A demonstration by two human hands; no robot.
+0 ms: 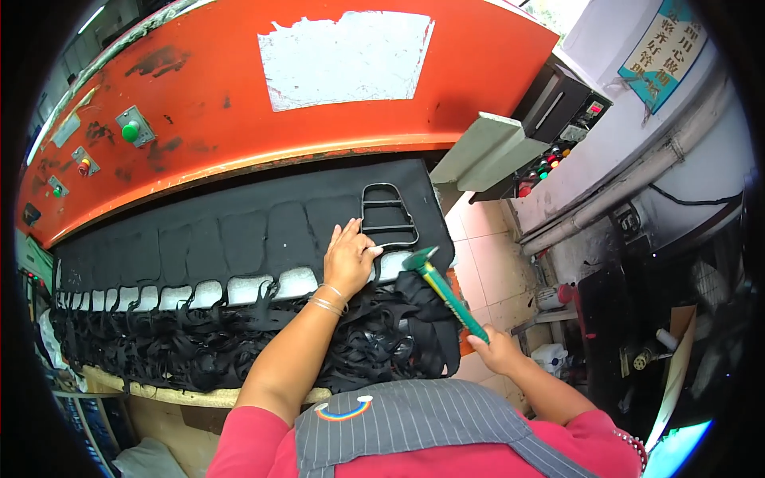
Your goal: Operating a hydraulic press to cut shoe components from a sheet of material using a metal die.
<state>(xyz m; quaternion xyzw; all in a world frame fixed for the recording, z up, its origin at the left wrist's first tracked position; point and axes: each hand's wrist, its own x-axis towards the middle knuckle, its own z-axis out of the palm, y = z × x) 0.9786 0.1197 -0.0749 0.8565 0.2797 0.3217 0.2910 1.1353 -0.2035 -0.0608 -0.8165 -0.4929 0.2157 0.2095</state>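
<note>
A black metal frame with crossbars, which looks like a cutting die [387, 217], lies on a black sheet of material [263, 231]. Beside its lower left corner is my left hand [349, 256], fingers stretched out on the sheet and thumb at the frame's near edge. Wrapped around the green handle of a hammer [443, 291], my right hand [496, 350] is to the right of the bed. The hammer's head hovers near the sheet's near edge, just below the frame. Outlines of cut shapes run across the sheet to the left.
Black scraps [231, 338] hang in a tangled heap along the near edge, beneath a row of pale gaps. An orange machine body [207, 88] with a green button [131, 132] stands behind. At right are a grey metal plate [488, 151] and a wall pipe [610, 199].
</note>
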